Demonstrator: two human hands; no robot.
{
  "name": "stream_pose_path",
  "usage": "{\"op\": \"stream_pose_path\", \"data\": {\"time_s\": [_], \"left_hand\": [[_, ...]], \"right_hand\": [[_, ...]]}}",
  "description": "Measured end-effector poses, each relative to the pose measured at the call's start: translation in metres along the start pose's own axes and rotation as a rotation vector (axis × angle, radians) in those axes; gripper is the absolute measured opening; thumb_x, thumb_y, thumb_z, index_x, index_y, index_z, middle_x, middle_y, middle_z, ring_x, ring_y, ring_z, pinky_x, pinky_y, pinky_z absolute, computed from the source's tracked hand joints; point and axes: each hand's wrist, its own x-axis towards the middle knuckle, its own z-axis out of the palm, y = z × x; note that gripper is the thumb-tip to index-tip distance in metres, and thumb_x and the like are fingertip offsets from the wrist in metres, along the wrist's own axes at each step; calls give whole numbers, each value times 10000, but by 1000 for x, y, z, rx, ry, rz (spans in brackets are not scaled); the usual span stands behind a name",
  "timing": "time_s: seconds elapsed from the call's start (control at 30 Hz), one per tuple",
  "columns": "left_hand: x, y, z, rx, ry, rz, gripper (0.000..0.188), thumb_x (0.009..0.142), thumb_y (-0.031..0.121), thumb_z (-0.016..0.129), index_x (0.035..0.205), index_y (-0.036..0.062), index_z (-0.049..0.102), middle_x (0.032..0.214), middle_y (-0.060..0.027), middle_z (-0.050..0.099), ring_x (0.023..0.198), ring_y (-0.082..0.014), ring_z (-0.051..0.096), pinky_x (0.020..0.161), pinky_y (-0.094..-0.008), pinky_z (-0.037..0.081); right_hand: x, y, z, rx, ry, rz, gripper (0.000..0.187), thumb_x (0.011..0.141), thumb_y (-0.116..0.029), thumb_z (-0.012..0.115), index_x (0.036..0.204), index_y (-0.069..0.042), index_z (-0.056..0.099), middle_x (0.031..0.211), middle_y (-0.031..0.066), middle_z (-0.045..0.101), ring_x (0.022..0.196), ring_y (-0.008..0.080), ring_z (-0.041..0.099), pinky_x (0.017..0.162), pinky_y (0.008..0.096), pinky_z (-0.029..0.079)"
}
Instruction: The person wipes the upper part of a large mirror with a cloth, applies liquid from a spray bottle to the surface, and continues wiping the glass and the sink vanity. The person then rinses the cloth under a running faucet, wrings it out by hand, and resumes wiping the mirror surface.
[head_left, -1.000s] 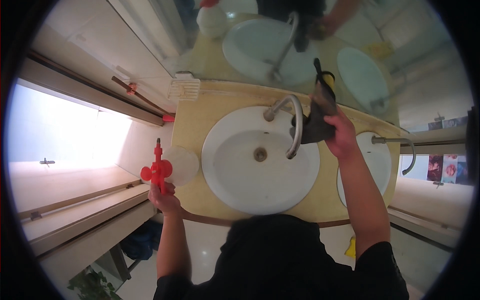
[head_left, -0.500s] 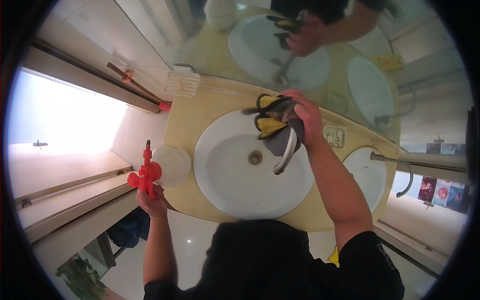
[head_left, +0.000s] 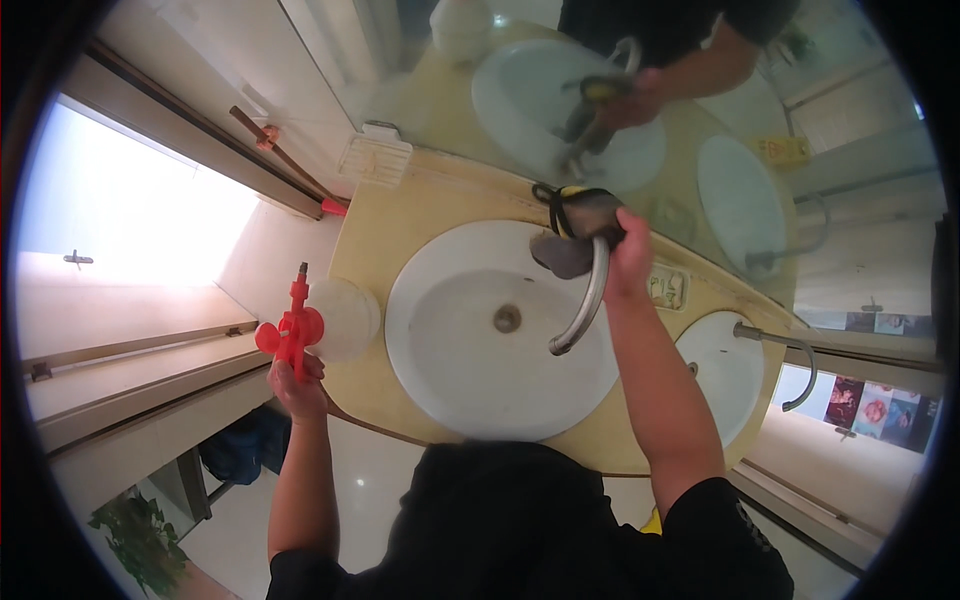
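Note:
My left hand (head_left: 299,388) is closed around the red handle of a pump sprayer (head_left: 300,330). The sprayer's round white bottle (head_left: 345,318) is at the left end of the counter, beside the sink. My right hand (head_left: 629,262) grips a grey and yellow cloth (head_left: 585,215) with black edging, bunched up at the back of the sink. The cloth is against the base of the curved metal faucet (head_left: 585,312) and hides it. Below the spout is the white oval sink (head_left: 440,355) with a round drain (head_left: 508,318).
A mirror (head_left: 680,215) rises behind the beige counter (head_left: 365,230). A soap rack (head_left: 376,160) is at the back left corner. Right of my right wrist sits a small soap dish (head_left: 668,287). Farther right is a second sink (head_left: 735,390) with its own faucet (head_left: 803,352).
My right hand has moved slightly right with the cloth, which is now folded closer about the faucet's base and shows less yellow. The left hand stays on the sprayer handle. The view has shifted slightly.

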Motion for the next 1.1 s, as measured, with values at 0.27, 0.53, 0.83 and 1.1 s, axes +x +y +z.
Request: {"op": "stream_pose_path", "data": {"time_s": [0.27, 0.53, 0.83, 1.1], "left_hand": [[-2, 2, 4, -35, 57, 4, 612, 934, 594, 440, 793, 12, 566, 590, -56, 523, 513, -143, 497, 465, -249, 368], [-3, -1, -3, 11, 21, 29, 694, 936, 612, 424, 933, -56, 613, 578, -48, 506, 495, -129, 478, 487, -253, 379], [-1, 0, -1, 37, -14, 58, 669, 935, 617, 414, 867, -27, 586, 567, -52, 506, 497, -128, 482, 483, -246, 374], [1, -1, 7, 13, 43, 31, 665, 927, 638, 397, 724, 20, 534, 543, -53, 478, 488, -150, 465, 465, -264, 341]], "right_hand": [[-66, -40, 12, -1525, -1161, -1219, 158, 731, -208, 559, 814, -74, 572, 813, 63, 579, 815, 250, 574, 809, 387, 455], [-49, -41, 8, -1571, -1282, -1510, 172, 753, -266, 610, 787, -104, 564, 870, 41, 551, 878, 257, 562, 912, 439, 452], [-7, -41, 12, -1074, -803, -755, 173, 652, -175, 661, 714, -42, 569, 813, 94, 565, 792, 263, 549, 810, 387, 469], [65, 47, -77, -159, -139, 361, 133, 847, -202, 611, 886, -76, 634, 858, 19, 623, 790, 164, 581, 746, 301, 473]]}}
